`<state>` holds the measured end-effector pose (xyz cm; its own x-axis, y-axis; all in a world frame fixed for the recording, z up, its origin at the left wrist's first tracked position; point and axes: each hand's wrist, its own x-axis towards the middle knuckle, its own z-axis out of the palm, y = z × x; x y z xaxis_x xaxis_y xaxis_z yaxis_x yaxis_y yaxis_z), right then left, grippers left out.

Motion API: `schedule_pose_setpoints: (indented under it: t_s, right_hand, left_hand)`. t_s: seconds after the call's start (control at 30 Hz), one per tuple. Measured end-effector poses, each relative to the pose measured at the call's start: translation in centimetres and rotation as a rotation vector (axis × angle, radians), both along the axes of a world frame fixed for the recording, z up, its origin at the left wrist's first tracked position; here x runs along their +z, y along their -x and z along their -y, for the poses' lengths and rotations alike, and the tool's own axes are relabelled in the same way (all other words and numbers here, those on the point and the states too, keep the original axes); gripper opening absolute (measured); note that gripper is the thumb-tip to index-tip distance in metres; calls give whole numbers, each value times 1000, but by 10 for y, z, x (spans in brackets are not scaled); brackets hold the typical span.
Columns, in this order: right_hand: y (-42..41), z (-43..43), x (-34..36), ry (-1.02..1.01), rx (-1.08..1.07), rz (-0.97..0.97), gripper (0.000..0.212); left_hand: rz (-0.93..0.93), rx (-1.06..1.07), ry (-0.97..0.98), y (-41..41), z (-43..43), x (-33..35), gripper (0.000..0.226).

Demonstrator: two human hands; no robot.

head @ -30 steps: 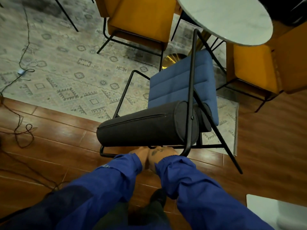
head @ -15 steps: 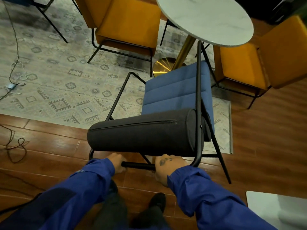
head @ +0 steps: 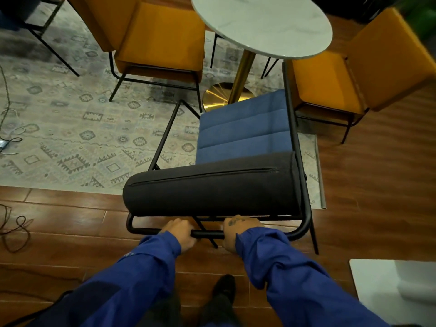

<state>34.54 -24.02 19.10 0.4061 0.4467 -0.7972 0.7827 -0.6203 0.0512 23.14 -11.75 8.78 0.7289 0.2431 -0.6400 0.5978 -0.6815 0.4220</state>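
A chair with a blue ribbed seat (head: 245, 131), a dark grey bolster backrest (head: 212, 192) and a black metal frame (head: 304, 223) stands in front of me, its front on the rug and facing a round table. My left hand (head: 180, 234) grips the black rear crossbar (head: 207, 234) of the frame below the bolster. My right hand (head: 238, 230) grips the same bar a little to the right. Both arms wear blue sleeves.
A round white marble table (head: 262, 24) on a gold pedestal (head: 243, 74) stands just beyond the chair. Yellow chairs (head: 158, 36) (head: 335, 79) flank it. A patterned rug (head: 70, 128) lies on the wooden floor (head: 377, 208). Cables (head: 16, 227) trail at left. A white object (head: 396, 289) sits at lower right.
My hands have spread apart along the rear crossbar. The chair has moved forward, its seat now closer to the table's pedestal, and it sits more squarely in front of me.
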Motion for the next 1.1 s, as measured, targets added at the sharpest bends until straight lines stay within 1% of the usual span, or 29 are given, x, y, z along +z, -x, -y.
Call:
schedule_pose_setpoints:
  t_s: [0.1,0.23,0.27,0.33,0.37,0.47,0.53,0.7,0.77,0.9,1.1]
  right_hand:
    - [-1,0,-8,-7,4,-8,31]
    - [2,3,-14,-54,15,47,29]
    - [4,2,-15,-69,36,56,29]
    - [10,-5,-15,-87,79,44,32]
    - [13,-9,-17,-95,104,37,33]
    - [25,-19,-22,-124,173,77,37]
    - [32,-24,-25,-127,186,96,38]
    - [24,-24,-24,-116,145,81,30]
    - [16,-17,-20,-103,105,54,32]
    - [-5,2,-5,-167,22,48,36]
    - [-48,43,8,-282,-176,106,28]
  left_hand:
    - [6,-37,-28,-10,13,3,20]
    - [6,-18,-51,-10,15,-4,31]
    - [9,-10,-37,-7,14,-6,29]
    - [16,11,-30,-1,7,-10,15]
    - [10,29,-46,4,1,-14,12]
    - [-62,63,-140,21,-21,-26,19]
    - [-84,65,-158,29,-31,-32,21]
    - [-83,56,-111,35,-41,-36,23]
    - [-69,31,-135,32,-42,-33,23]
    - [-1,-96,-257,9,-46,-13,21]
    - [144,-315,-475,-55,-43,51,16]
